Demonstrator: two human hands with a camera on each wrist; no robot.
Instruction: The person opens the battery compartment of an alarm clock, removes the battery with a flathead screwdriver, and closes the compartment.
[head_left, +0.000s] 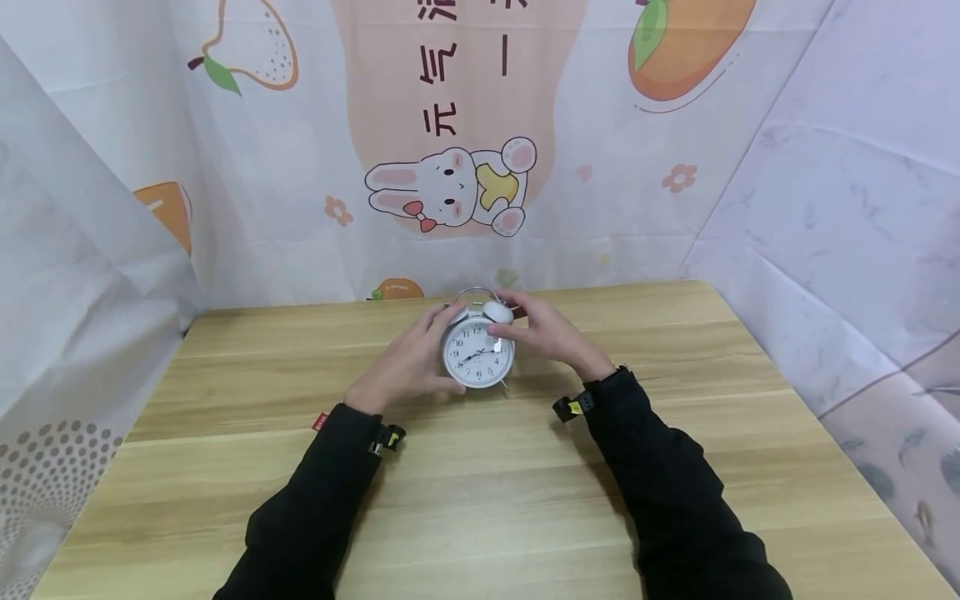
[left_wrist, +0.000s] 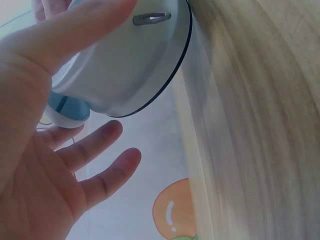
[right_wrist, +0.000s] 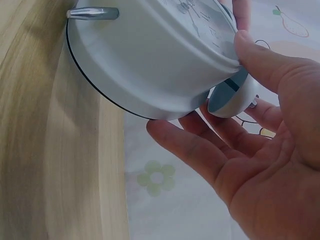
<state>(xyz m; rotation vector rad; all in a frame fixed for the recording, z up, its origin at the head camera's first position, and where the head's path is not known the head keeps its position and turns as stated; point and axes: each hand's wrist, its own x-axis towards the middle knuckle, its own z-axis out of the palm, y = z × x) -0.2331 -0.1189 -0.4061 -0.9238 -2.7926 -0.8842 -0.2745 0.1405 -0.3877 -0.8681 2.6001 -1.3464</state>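
Note:
A white twin-bell alarm clock [head_left: 478, 354] with a round dial and a wire handle stands near the table's back edge, facing me. My left hand [head_left: 408, 360] holds it from the left, the thumb low along its side and fingers up by one bell. On the other side my right hand [head_left: 551, 335] grips the upper right, its thumb [right_wrist: 260, 57] on the front rim and other fingers behind the case and around the bell [right_wrist: 232, 95]. In the left wrist view the fingers [left_wrist: 107, 175] spread beyond the clock's case [left_wrist: 130, 60]. A metal foot [left_wrist: 152, 19] sticks out below.
The wooden table [head_left: 480, 500] ends just behind the clock. Beyond it hangs a printed cloth [head_left: 262, 200] with fruit and a rabbit. More cloth hangs at the left [head_left: 75, 250] and right [head_left: 840, 208]. Each black sleeve has a strap at the wrist.

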